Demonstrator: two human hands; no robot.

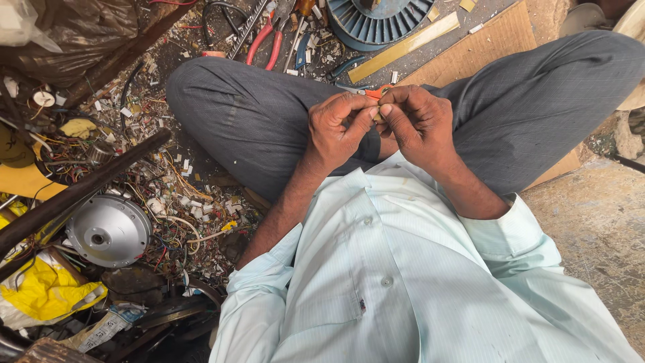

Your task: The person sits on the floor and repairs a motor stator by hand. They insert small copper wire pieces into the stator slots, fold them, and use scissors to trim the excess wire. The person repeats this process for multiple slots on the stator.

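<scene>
I sit cross-legged in grey trousers and a pale striped shirt. My left hand [339, 128] and my right hand [418, 121] meet over my lap, fingertips pinched together on a small pale piece [378, 115] between them. What the piece is cannot be made out. Just beyond my fingers lies a pair of orange-handled scissors [368, 91] on my leg.
Red-handled pliers [263, 42] and other tools lie on the floor ahead. A blue finned disc [376, 20] and cardboard sheet [490, 47] sit at the top. Left are tangled wires [171, 202], a round silver metal housing [109, 230], a dark bar [80, 189] and yellow plastic [47, 289].
</scene>
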